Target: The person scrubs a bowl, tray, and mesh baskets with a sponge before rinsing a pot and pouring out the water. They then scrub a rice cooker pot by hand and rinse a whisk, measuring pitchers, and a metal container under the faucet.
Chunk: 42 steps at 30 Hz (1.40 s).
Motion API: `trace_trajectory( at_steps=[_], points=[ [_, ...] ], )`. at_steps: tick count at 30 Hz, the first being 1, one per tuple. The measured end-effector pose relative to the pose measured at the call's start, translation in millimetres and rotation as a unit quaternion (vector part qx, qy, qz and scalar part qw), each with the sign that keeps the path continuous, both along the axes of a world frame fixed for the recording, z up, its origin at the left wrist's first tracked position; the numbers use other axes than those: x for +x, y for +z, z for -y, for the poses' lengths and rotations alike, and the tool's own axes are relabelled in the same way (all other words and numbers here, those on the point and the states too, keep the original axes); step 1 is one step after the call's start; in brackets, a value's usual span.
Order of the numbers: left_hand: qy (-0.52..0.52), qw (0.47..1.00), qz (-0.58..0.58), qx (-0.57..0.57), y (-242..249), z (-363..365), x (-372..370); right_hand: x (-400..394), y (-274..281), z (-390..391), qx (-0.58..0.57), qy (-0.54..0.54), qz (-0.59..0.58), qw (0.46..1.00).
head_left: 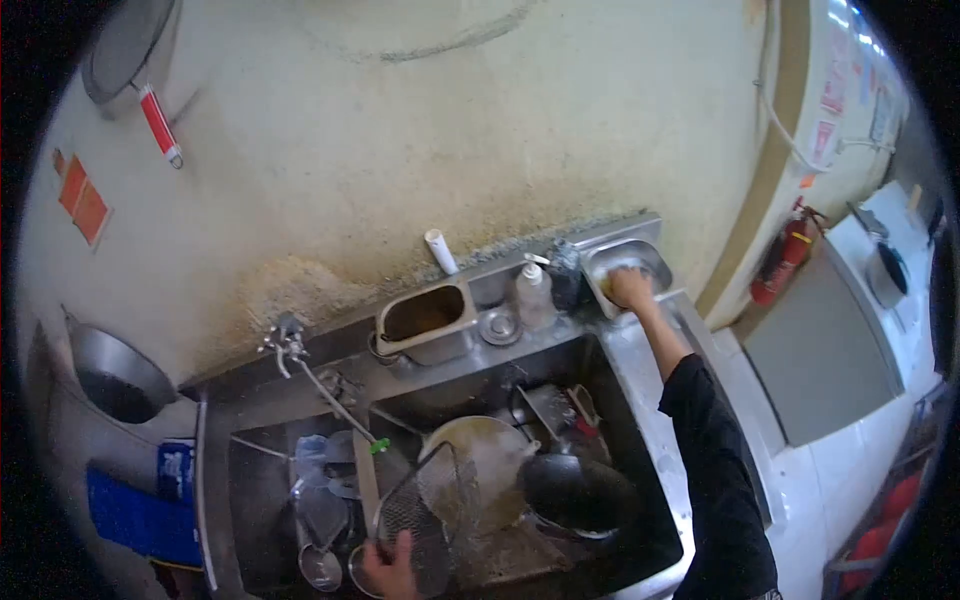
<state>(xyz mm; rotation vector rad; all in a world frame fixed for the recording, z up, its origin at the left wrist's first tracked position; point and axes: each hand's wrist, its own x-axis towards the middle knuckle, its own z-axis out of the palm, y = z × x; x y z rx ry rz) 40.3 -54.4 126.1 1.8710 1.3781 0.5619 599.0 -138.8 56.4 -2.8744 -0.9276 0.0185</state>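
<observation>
My left hand (392,572) is at the front of the sink, its thumb raised and its fingers closed at the rim of a wire mesh basket (412,515). Over at the right back corner, my right hand (630,288) reaches down into a rectangular steel pan (655,262). Its fingers are bunched, and a small yellowish patch shows beside them; what they hold is not clear. In the right basin lie a big round pale lid or pan (465,450) and a dark wok (580,493). Ladles and strainers (322,510) lie in the left basin.
Along the back ledge stand a deep steel container (430,325) with brown contents, a pump bottle (535,298) and a tap (290,335) with a hose. A wok (120,375) hangs at the left. A fire extinguisher (783,255) and a white cabinet (825,345) are at the right.
</observation>
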Motion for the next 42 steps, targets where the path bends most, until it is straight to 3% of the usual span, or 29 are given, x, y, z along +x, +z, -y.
trace_trajectory(
  at_steps=[2, 4, 5, 6, 7, 8, 9, 10, 12, 13, 14, 15, 17, 18, 19, 21, 24, 25, 26, 28, 31, 32, 34, 35, 37, 38, 40, 41, 42],
  points=[
    [0.104, 0.994, 0.035, -0.011, -2.2, 6.2, 27.1, -2.1, -14.3, -2.7, -0.015, -0.024, 0.106, 0.994],
    [0.164, 0.981, 0.098, -0.036, -17.7, 2.4, 39.4, 33.8, -58.5, -12.4, -0.091, 0.059, 0.091, 0.99],
    [0.173, 0.973, 0.147, -0.052, -31.7, -1.6, 39.2, 100.5, -147.0, -8.7, -0.037, 0.129, 0.167, 0.977],
    [0.195, 0.957, 0.189, -0.101, -36.1, -4.3, 41.0, 105.6, -153.4, -16.3, 0.018, 0.128, 0.103, 0.986],
    [0.21, 0.945, 0.214, -0.129, -36.5, -4.0, 39.8, 109.9, -138.5, -17.6, 0.069, 0.122, 0.04, 0.989],
    [0.227, 0.931, 0.24, -0.155, -36.8, -3.9, 39.0, 92.2, -101.5, -11.1, 0.197, 0.076, -0.096, 0.973],
    [0.229, 0.926, 0.252, -0.163, -37.5, -5.6, 39.9, 71.5, -60.3, -5.0, 0.334, 0.022, -0.212, 0.918],
    [0.225, 0.921, 0.268, -0.171, -38.6, -8.5, 43.8, 18.6, -2.6, 1.6, 0.514, -0.068, -0.384, 0.764],
    [0.219, 0.925, 0.268, -0.156, -35.6, -9.4, 49.3, -47.3, 46.2, 22.2, 0.517, -0.026, -0.425, 0.742],
    [0.211, 0.926, 0.269, -0.16, -31.1, -9.4, 53.7, -85.4, 50.2, 32.1, 0.512, 0.013, -0.419, 0.75],
    [0.201, 0.926, 0.271, -0.168, -28.8, -6.0, 57.5, -112.6, 27.4, 40.0, 0.393, -0.066, -0.431, 0.81],
    [0.185, 0.936, 0.26, -0.148, -31.6, -3.3, 60.2, -179.7, 56.4, 33.6, 0.459, 0.002, -0.493, 0.739],
    [0.143, 0.957, 0.231, -0.105, -41.4, -2.1, 62.0, -265.6, 54.2, 14.6, 0.453, 0.054, -0.458, 0.763],
    [0.135, 0.958, 0.236, -0.094, -42.3, -0.3, 62.6, -300.6, 45.1, -0.7, 0.52, 0.128, -0.338, 0.774],
    [0.129, 0.958, 0.241, -0.081, -42.7, 2.3, 63.6, -335.6, 37.3, -13.7, 0.584, 0.13, -0.32, 0.734],
    [0.128, 0.936, 0.326, -0.028, -51.8, -0.8, 68.0, -383.5, 37.9, -24.8, 0.543, 0.312, -0.09, 0.774],
    [0.252, 0.861, 0.365, -0.25, 9.7, -2.0, 33.0, -391.9, -18.3, -11.0, 0.513, 0.372, -0.114, 0.765],
    [0.236, 0.863, 0.355, -0.269, -1.3, -7.2, 15.7, -380.4, -13.9, -4.7, 0.431, 0.333, -0.096, 0.834],
    [0.221, 0.866, 0.346, -0.287, -12.9, -12.3, -2.1, -374.0, -19.2, 3.1, 0.481, 0.243, -0.052, 0.841],
    [0.222, 0.863, 0.316, -0.327, -21.2, -2.1, -11.2, -397.4, -24.4, -4.6, 0.509, 0.066, -0.094, 0.853],
    [0.237, 0.856, 0.355, -0.291, -46.2, -15.0, -3.5, -478.8, 1.6, -3.7, 0.475, 0.175, -0.145, 0.85],
    [0.223, 0.85, 0.363, -0.308, -41.8, -21.8, -12.4, -491.9, 12.1, 5.3, 0.494, 0.263, -0.125, 0.819],
    [0.194, 0.838, 0.378, -0.343, -33.1, -35.5, -30.0, -479.3, -11.1, 25.9, 0.438, 0.303, -0.059, 0.844],
    [0.187, 0.826, 0.393, -0.357, -18.1, -35.6, -35.6, -461.1, -42.2, 36.5, 0.517, 0.219, -0.23, 0.795],
    [0.157, 0.824, 0.381, -0.388, -19.5, -37.9, -50.0, -420.6, -51.1, 30.5, 0.467, 0.076, -0.084, 0.877],
    [0.142, 0.823, 0.374, -0.403, -20.2, -39.1, -57.2, -416.9, -16.5, 18.9, 0.454, -0.04, -0.177, 0.872],
    [0.17, 0.808, 0.384, -0.414, -11.4, -30.7, -41.7, -419.9, 5.7, -4.9, 0.504, -0.037, -0.109, 0.856],
    [0.063, 0.813, 0.392, -0.425, -25.3, -41.5, -55.3, -432.1, 17.8, -12.3, 0.521, 0.002, -0.14, 0.842],
    [0.088, 0.813, 0.407, -0.408, -26.3, -42.2, -45.9, -452.6, 19.2, -21.0, 0.469, 0.063, -0.146, 0.869]
  ],
)
